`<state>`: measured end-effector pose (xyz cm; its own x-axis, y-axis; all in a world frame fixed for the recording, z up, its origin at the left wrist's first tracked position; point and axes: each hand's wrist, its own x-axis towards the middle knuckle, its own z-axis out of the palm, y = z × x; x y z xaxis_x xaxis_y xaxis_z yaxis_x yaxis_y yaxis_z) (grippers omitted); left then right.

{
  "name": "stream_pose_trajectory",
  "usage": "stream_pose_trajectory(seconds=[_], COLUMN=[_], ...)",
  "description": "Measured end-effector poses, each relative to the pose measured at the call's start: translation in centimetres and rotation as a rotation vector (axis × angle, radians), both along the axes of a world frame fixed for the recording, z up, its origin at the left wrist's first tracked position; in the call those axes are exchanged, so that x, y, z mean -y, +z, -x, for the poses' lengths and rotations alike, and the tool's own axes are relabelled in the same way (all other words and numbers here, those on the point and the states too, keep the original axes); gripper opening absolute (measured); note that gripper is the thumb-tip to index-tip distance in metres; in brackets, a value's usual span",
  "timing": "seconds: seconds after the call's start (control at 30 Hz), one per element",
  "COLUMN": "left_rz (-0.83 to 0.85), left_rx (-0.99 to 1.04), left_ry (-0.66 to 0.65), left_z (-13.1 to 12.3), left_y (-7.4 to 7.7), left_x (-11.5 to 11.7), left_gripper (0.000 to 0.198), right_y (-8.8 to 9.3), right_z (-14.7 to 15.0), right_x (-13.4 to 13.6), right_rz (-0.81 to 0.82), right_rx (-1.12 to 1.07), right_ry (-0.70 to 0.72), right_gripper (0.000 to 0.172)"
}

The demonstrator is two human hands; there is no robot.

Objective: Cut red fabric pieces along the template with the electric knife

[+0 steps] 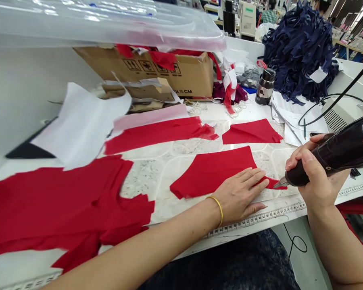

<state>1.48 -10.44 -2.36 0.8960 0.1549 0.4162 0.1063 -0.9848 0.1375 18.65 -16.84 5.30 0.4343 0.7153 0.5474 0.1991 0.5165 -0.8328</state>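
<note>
My left hand, with a yellow bangle at the wrist, lies flat with its fingers stretched out on a cut piece of red fabric. A narrow strip of this piece reaches out to the right past my fingertips. My right hand is wrapped round a thick black handheld tool with a tapered nose and a pointed metal tip. That tip is at the strip's right end; whether it touches the cloth or hovers just above, I cannot tell. Behind lies a smaller red piece.
More red fabric is heaped at left, and a long red strip lies behind. A cardboard box, a dark flask and a navy strip pile stand at the back. A measuring tape runs along the front edge.
</note>
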Motion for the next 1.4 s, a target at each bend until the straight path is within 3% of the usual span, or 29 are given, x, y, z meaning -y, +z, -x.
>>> stream_pose_trajectory(seconds=[0.27, 0.73, 0.87, 1.0, 1.07, 1.23, 1.33, 1.4], left_rz=[0.017, -0.033, -0.054, -0.089, -0.079, 0.087, 0.236, 0.37], left_rx=[-0.026, 0.025, 0.032, -0.024, -0.087, -0.173, -0.136, -0.101], left_ry=[-0.028, 0.014, 0.256, 0.616, 0.727, 0.792, 0.811, 0.804], left_z=[-0.8, -0.3, 2.8, 8.0, 10.3, 12.5, 11.7, 11.0], left_y=[-0.7, -0.2, 0.7, 1.2, 1.3, 1.1, 1.2, 1.7], left_x=[0.1, 0.0, -1.4, -3.4, -3.9, -3.1, -2.2, -1.8], left_gripper=[0.058, 0.054, 0.042, 0.048, 0.052, 0.039, 0.03, 0.026], right_y=[-0.1, -0.4, -0.2, -0.1, 0.0, -0.4, -2.2, -4.1], right_z=[-0.9, -0.5, -1.2, -1.6, -1.6, -2.6, -4.0, -4.7], right_x=[0.4, 0.5, 0.7, 0.5, 0.3, 0.8, 1.9, 2.4], right_rz=[0.002, 0.008, 0.0, 0.044, 0.062, 0.196, 0.352, 0.447], right_rx=[0.022, -0.006, -0.011, 0.074, 0.13, 0.408, 0.67, 0.737], right_ry=[-0.042, -0.079, -0.114, -0.178, -0.214, -0.407, -0.338, -0.166], right_gripper=[0.023, 0.02, 0.03, 0.03, 0.03, 0.034, 0.051, 0.049])
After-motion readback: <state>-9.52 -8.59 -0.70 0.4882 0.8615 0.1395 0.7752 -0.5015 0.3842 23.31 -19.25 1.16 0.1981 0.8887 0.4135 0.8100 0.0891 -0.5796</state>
